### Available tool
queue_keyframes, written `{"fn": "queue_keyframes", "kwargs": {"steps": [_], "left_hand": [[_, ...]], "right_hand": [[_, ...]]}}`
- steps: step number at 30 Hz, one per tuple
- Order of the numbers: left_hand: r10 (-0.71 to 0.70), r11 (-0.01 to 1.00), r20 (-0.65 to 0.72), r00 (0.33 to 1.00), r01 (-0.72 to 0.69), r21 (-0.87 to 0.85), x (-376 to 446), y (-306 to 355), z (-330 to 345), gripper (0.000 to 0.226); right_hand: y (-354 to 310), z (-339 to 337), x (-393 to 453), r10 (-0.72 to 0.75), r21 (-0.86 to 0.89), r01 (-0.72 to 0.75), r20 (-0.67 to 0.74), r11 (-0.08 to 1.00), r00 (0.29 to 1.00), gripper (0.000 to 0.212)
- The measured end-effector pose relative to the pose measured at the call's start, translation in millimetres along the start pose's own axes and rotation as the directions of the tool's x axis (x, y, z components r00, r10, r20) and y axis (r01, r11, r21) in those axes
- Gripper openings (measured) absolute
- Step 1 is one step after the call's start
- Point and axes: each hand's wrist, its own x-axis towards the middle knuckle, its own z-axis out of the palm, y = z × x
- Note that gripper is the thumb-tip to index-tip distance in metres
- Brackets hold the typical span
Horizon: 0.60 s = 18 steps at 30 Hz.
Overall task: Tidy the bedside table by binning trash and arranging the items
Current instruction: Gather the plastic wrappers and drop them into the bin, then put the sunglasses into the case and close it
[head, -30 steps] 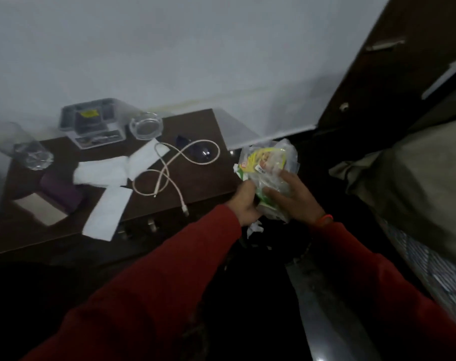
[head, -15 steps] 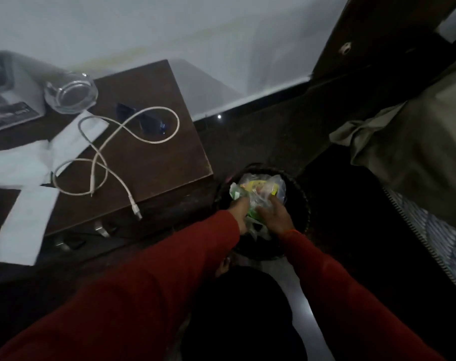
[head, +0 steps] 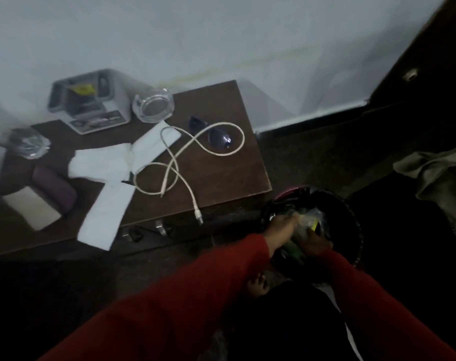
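Both hands down inside the bin (head: pixel 353 225), fingers clenched on a crumpled wrapper (head: pixel 306 224): left hand (head: pixel 280 230) on its left side, right hand (head: pixel 314 242) on its near side. Wrapper sitting within bin rim, blurred. Red sleeves (head: pixel 195 295) leading back to camera. Left of bin, just beside: bedside table (head: pixel 221 173). On table nearest bin, white cable (head: pixel 185 162), plug end hanging over front edge; sunglasses (head: pixel 216 136) under its loop. Further from bin: tissues (head: pixel 109 183), glass ashtray (head: pixel 154 105), grey box (head: pixel 88 102), purple case (head: pixel 55 188), tumbler (head: pixel 29 143).
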Motion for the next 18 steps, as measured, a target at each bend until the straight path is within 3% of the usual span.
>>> {"fn": "queue_keyframes", "kwargs": {"steps": [5,12,14,18], "left_hand": [[0.134,0.990,-0.015,0.991,-0.133,0.037,-75,15,-30,0.033],[0.315,0.946,-0.189,0.930,-0.325,-0.023,-189,26,-87,0.043],[0.360,0.922,-0.258,0.896,-0.385,-0.050,-214,26,-103,0.041],[0.423,0.865,-0.428,0.799,-0.496,-0.071,-247,23,-140,0.033]], "right_hand": [[0,-27,-36,0.030,-0.018,-0.035,-0.220,0.999,0.975,0.084],[-22,-57,-106,-0.084,-0.045,0.073,-0.348,0.996,0.934,0.060],[-43,-65,-131,-0.166,-0.042,0.164,-0.433,0.986,0.886,0.042],[-110,-81,-180,-0.384,-0.087,0.423,-0.609,0.902,0.694,0.024]]}}
